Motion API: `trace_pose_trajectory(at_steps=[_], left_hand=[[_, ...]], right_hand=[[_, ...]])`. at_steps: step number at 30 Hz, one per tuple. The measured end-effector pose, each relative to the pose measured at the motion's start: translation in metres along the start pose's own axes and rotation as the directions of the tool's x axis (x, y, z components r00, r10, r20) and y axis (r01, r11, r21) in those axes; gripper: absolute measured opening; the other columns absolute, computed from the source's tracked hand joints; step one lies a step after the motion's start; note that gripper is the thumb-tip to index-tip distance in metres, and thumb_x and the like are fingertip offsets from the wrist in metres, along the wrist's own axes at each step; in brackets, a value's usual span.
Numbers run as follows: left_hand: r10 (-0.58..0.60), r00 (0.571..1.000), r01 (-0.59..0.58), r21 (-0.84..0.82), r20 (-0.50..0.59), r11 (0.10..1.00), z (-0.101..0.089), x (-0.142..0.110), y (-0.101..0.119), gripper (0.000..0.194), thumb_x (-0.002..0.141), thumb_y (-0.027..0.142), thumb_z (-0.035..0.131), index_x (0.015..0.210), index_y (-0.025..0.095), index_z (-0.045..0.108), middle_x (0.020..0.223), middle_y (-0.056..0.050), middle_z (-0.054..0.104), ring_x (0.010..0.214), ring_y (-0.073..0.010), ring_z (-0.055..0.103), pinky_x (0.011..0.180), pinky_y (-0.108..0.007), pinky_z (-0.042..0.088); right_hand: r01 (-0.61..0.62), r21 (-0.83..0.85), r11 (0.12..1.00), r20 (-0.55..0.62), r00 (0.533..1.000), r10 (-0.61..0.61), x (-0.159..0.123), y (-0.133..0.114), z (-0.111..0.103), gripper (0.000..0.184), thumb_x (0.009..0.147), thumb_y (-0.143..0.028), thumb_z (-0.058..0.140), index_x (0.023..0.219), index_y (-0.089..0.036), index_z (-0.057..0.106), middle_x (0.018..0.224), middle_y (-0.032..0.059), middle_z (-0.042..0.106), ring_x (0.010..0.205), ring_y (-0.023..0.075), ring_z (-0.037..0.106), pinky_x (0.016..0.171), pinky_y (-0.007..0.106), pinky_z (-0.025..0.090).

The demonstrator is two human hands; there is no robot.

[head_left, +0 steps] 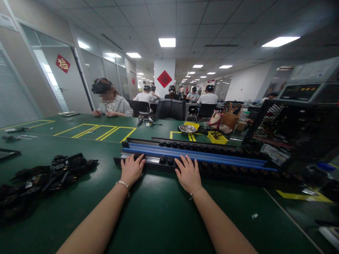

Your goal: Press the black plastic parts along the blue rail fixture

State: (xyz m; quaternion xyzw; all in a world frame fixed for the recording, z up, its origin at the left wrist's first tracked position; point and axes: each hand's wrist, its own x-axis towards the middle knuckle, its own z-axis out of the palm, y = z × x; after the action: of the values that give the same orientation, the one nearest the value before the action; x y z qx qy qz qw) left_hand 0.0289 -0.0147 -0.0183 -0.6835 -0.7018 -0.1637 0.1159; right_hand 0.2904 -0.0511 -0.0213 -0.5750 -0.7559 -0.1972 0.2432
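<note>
My left hand (132, 170) lies at the left end of a long black track (150, 164), its stretched fingers touching a small black part (137, 155). Further right, my right hand (189, 173) rests with fingers spread over the near edge of the same track. Between the hands, a few black blocks (166, 161) sit in the silvery channel. A long blue rail (201, 154) runs behind them, and another row of black blocks (180, 144) lines its far side. What is under my right palm is hidden.
At left lies a heap of black parts (60, 169). Behind the track stand a metal bowl (187, 129) and a yellow tray (217, 138). A dark perforated rack (275, 116) rises at right. A person (116, 106) sits across the green table (159, 211).
</note>
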Motion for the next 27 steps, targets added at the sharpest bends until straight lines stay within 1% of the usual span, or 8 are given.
trace_pose_trajectory(at_steps=[2,5,8,14,19,23,27], left_hand=[[-0.004,1.000,0.004,-0.008,0.000,1.000,0.000,0.000,0.001,0.047,0.091,0.048,0.028,0.131,0.033,0.047,0.133,-0.014,0.047,0.122,-0.0315,0.041,0.098,-0.059,0.028],[-0.016,1.000,0.016,-0.015,0.001,1.000,-0.002,0.000,0.002,0.047,0.091,0.048,0.028,0.131,0.033,0.048,0.132,-0.015,0.048,0.121,-0.0320,0.042,0.098,-0.059,0.028],[-0.022,1.000,0.022,-0.011,-0.011,1.000,-0.002,0.001,0.002,0.047,0.091,0.048,0.028,0.131,0.032,0.049,0.131,-0.016,0.048,0.120,-0.0320,0.043,0.098,-0.057,0.029],[-0.054,0.998,0.054,0.018,-0.046,0.998,0.000,0.004,-0.006,0.047,0.091,0.047,0.028,0.129,0.030,0.051,0.127,-0.016,0.051,0.118,-0.0310,0.046,0.097,-0.051,0.033],[-0.056,0.997,0.058,0.029,-0.057,0.998,0.002,0.005,-0.010,0.048,0.091,0.047,0.028,0.128,0.029,0.052,0.125,-0.016,0.052,0.117,-0.0311,0.046,0.096,-0.049,0.034],[-0.070,0.996,0.071,0.022,-0.056,0.997,0.003,0.006,-0.014,0.048,0.091,0.048,0.027,0.128,0.030,0.052,0.126,-0.015,0.052,0.118,-0.0307,0.044,0.097,-0.049,0.034],[-0.122,0.992,0.122,-0.007,-0.029,0.992,0.005,0.008,-0.020,0.047,0.091,0.048,0.028,0.129,0.031,0.051,0.130,-0.014,0.049,0.124,-0.0328,0.039,0.098,-0.050,0.032]], right_hand=[[0.008,-0.002,1.000,0.018,1.000,-0.008,0.000,-0.004,0.004,0.043,0.088,-0.035,0.041,0.131,-0.031,0.045,0.138,0.0055,0.046,0.131,0.0291,0.031,0.105,0.059,0.017],[0.039,0.002,0.999,0.045,0.998,-0.039,-0.005,0.001,0.005,0.044,0.087,-0.029,0.042,0.131,-0.032,0.044,0.138,0.0040,0.045,0.131,0.0266,0.031,0.106,0.055,0.020],[0.031,0.005,1.000,0.060,0.998,-0.031,-0.007,0.005,0.003,0.045,0.086,-0.025,0.043,0.131,-0.032,0.044,0.139,0.0037,0.045,0.132,0.0260,0.030,0.106,0.055,0.020],[0.022,0.012,1.000,0.057,0.998,-0.022,-0.007,0.003,0.001,0.047,0.086,-0.023,0.043,0.132,-0.033,0.043,0.139,0.0023,0.044,0.133,0.0260,0.028,0.107,0.056,0.017],[0.013,0.015,1.000,0.075,0.997,-0.014,-0.008,0.004,0.000,0.049,0.084,-0.022,0.043,0.132,-0.034,0.043,0.140,0.0010,0.044,0.134,0.0256,0.027,0.108,0.055,0.016],[0.016,0.013,1.000,0.086,0.996,-0.017,-0.009,0.006,-0.001,0.053,0.084,-0.019,0.043,0.134,-0.035,0.041,0.141,-0.0012,0.042,0.135,0.0243,0.025,0.109,0.053,0.015],[0.027,0.016,0.999,0.098,0.995,-0.029,-0.011,0.010,-0.003,0.053,0.084,-0.019,0.042,0.134,-0.036,0.040,0.142,-0.0033,0.041,0.135,0.0237,0.023,0.110,0.050,0.015]])
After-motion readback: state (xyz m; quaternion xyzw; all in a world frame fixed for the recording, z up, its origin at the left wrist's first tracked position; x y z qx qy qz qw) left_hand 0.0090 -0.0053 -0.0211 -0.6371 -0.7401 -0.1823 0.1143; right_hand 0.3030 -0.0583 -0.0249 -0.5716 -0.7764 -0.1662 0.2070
